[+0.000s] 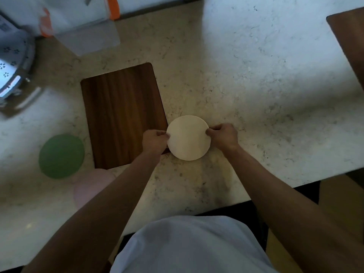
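Note:
A flat cream-white round disc (188, 137) sits on the marble counter just right of a dark wooden board (122, 115), overlapping the board's right lower corner. My left hand (154, 141) pinches the disc's left edge with curled fingers. My right hand (223, 135) pinches its right edge the same way. Both forearms reach in from the bottom of the view.
A green round disc (61, 156) and a pale pink one (90, 187) lie at the left, near the board's lower edge. A metal colander (13, 64) and white-orange packaging (65, 16) stand at the back left. Another wooden board (348, 42) lies far right. The counter's front edge (275, 194) runs near my body.

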### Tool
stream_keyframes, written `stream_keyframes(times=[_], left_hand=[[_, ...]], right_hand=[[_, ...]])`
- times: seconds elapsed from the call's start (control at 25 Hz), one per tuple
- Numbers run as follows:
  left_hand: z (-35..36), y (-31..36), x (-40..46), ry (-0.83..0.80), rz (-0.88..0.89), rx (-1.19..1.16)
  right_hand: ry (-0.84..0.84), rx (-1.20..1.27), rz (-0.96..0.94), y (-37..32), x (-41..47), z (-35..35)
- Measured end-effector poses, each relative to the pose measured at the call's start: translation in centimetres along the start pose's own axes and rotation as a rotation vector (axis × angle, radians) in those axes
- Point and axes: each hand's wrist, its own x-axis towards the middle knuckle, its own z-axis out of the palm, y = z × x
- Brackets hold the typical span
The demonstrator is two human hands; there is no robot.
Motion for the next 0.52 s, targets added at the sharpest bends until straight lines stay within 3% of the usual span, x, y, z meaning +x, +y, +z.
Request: stream_keyframes(times=[0.28, 0.52], left_hand=[[-4.7, -3.2, -0.9, 0.004, 0.019, -0.068], [-12.2, -8.1, -1.4, 0.020, -0.021, -0.158]], right_hand=[[-0.127, 0.105, -0.015, -1.2, -3.3, 1.8], [-0.196, 0.038, -0.055, -2.4, -8.3, 7.3]])
